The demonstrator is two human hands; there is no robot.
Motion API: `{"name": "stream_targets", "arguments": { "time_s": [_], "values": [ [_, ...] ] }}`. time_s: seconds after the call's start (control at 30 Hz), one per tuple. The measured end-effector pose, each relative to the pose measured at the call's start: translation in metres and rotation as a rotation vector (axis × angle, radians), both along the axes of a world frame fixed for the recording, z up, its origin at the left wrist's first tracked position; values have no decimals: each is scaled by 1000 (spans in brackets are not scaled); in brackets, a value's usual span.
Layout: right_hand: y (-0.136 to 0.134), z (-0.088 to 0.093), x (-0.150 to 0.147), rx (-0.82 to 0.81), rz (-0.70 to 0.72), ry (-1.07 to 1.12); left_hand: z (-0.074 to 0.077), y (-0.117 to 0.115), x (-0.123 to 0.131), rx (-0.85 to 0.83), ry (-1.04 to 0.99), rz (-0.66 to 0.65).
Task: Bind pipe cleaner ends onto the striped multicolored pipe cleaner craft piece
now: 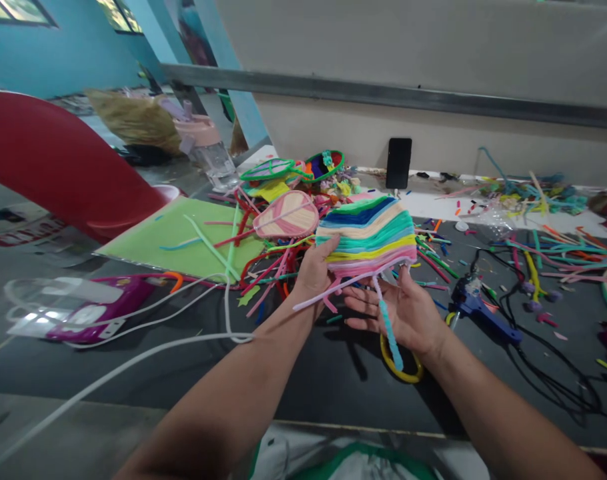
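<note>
A striped panel of pipe cleaners (368,233), in blues, greens, cream, yellow and pinks, is held above the dark table. My left hand (316,270) grips its left side, thumb on top and fingers underneath. At the lower right corner, the thumb of my right hand (403,307) presses on the panel's edge; its other visible fingers are stretched out, palm up, below. A lilac pipe cleaner (328,291) runs along the near edge and sticks out to the left. From that edge hangs a twisted lilac and turquoise stem (389,333), in front of my right palm.
A yellow ring (406,377) lies under my right hand. To the right are a blue glue gun (483,313) with black cable and loose pipe cleaners (578,257). A phone (399,163) leans at the back. Left are a green sheet (183,233), a bottle (208,150) and a white cable (148,363).
</note>
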State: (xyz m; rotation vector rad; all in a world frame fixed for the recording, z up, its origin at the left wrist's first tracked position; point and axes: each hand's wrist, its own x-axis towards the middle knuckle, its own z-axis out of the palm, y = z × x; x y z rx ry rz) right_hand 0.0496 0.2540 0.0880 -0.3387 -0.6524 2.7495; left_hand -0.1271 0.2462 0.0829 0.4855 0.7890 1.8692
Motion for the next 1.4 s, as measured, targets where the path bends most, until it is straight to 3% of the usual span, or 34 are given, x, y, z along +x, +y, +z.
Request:
{"name": "stream_targets", "arguments": {
  "time_s": [0.23,0.5,0.6,0.7,0.77,0.87,0.9,1.07,1.23,1.4],
  "values": [
    [2,-4,1,-1,-13,-13,1,-1,-3,34,75,51],
    [0,-4,-2,48,-30,5,0,-1,-3,9,88,-3],
    [5,-2,5,175,43,-178,0,0,-13,16,122,30],
    [18,6,23,509,92,-536,1,0,-27,-9,164,63],
    [29,13,36,743,-22,-658,3,0,-33,-45,187,49],
    [40,20,43,745,-714,-561,5,-1,-29,-85,185,-34],
    [40,20,41,708,-805,-528,5,-1,-24,-98,177,-62],
    [36,6,23,564,-565,-455,6,-5,0,-98,110,-190],
    [44,5,28,503,-783,-371,3,-9,11,-93,-90,-325],
    [52,14,37,477,-937,-303,-3,-15,23,-177,-16,-546]
  ]
}}
